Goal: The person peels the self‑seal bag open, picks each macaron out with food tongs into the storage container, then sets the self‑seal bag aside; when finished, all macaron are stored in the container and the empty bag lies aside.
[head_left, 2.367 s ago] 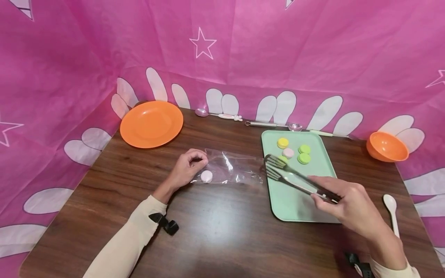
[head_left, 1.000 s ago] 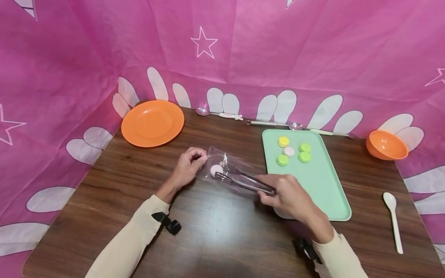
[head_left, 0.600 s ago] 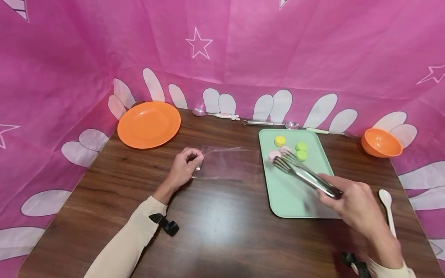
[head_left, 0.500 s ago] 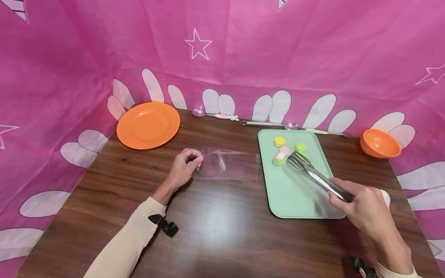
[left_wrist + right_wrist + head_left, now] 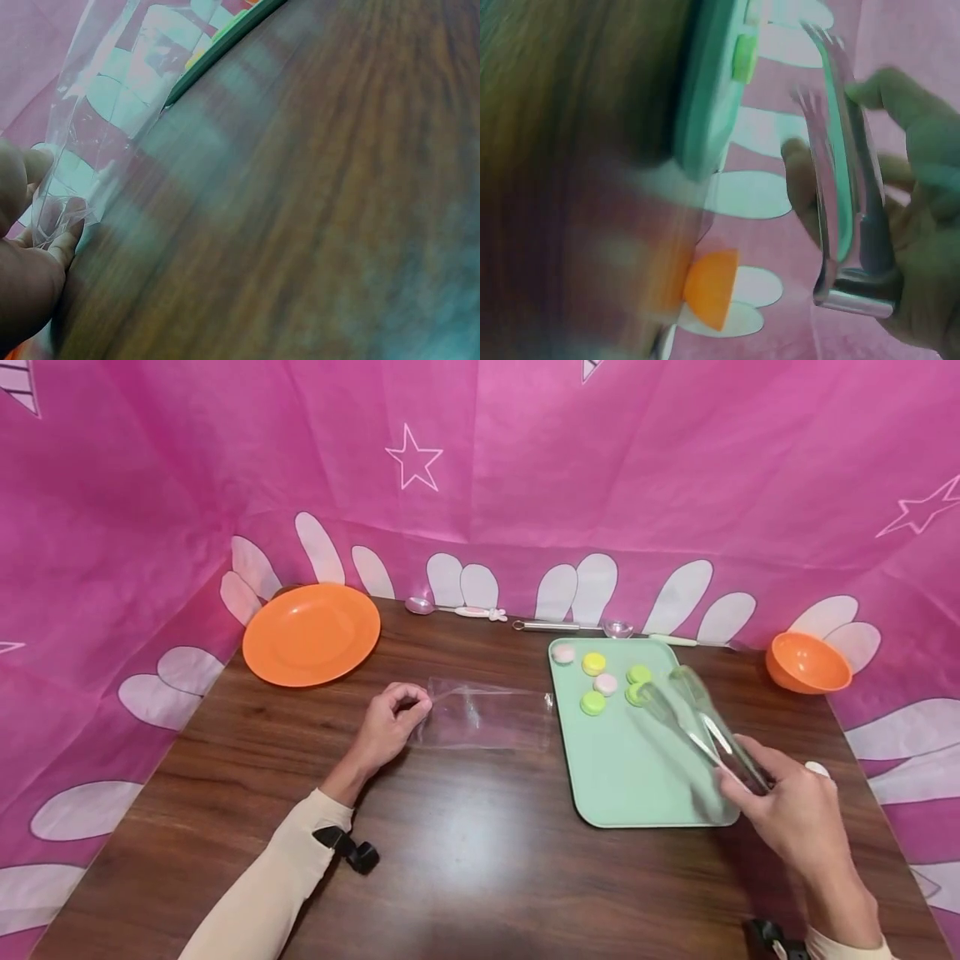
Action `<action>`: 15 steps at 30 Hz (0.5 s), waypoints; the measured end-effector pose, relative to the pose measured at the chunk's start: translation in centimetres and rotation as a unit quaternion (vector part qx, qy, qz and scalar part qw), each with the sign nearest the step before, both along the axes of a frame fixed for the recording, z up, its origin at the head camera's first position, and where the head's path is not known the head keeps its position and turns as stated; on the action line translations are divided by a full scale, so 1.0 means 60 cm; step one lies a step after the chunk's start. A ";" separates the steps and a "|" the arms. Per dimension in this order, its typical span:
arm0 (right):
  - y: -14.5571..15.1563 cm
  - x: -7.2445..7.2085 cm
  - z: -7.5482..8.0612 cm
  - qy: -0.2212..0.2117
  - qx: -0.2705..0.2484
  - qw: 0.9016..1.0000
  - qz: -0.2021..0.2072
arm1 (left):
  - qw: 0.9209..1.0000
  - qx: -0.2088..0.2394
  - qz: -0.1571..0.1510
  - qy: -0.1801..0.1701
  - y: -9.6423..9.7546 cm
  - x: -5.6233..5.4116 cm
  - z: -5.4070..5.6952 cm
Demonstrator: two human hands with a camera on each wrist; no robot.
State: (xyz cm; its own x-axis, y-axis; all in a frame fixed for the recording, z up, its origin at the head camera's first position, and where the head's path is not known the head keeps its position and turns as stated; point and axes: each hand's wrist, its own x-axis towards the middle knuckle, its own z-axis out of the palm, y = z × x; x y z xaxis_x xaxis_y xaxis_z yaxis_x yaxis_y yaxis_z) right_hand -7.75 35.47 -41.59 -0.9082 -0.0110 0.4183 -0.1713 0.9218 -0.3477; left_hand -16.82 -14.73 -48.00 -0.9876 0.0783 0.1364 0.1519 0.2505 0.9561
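Observation:
My left hand (image 5: 390, 718) pinches the left end of a clear plastic bag (image 5: 487, 720) lying on the table; the left wrist view shows the bag's edge (image 5: 64, 217) bunched between thumb and fingers. In my right hand (image 5: 795, 810) is a pair of metal tongs (image 5: 712, 735), held above the right side of a mint-green tray (image 5: 637, 777). The tong arms are spread, with nothing between them. On the tray lie a yellow macaron (image 5: 593, 664), a pink macaron (image 5: 605, 684), several green macarons (image 5: 592, 702) and another pink macaron (image 5: 563, 653) at the back left corner.
An orange plate (image 5: 311, 635) sits at the back left, an orange bowl (image 5: 808, 662) at the back right. Along the back edge lie a pink-handled spoon (image 5: 480, 612), a metal scoop (image 5: 555, 627) and a pale green-handled utensil (image 5: 671, 640). A white spoon (image 5: 817, 769) is mostly behind my right hand.
The tongs went into the bag and carried its pink macaron to the tray. It left the tongs and now lies at the back left corner. The tongs moved right and spread.

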 end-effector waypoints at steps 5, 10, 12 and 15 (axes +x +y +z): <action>0.019 -0.005 -0.007 -0.022 -0.006 0.995 -0.093 | 1.000 0.000 -0.003 0.002 -0.001 -0.001 -0.002; 0.034 -0.009 -0.015 -0.089 0.011 0.986 -0.142 | 1.000 0.001 -0.004 -0.001 -0.002 -0.002 -0.004; 0.038 -0.012 -0.017 -0.114 0.014 0.982 -0.147 | 1.000 0.002 -0.004 -0.001 -0.003 -0.002 -0.004; 0.042 -0.017 -0.016 -0.156 0.017 0.976 -0.152 | 1.000 0.007 -0.004 0.000 -0.004 -0.002 -0.004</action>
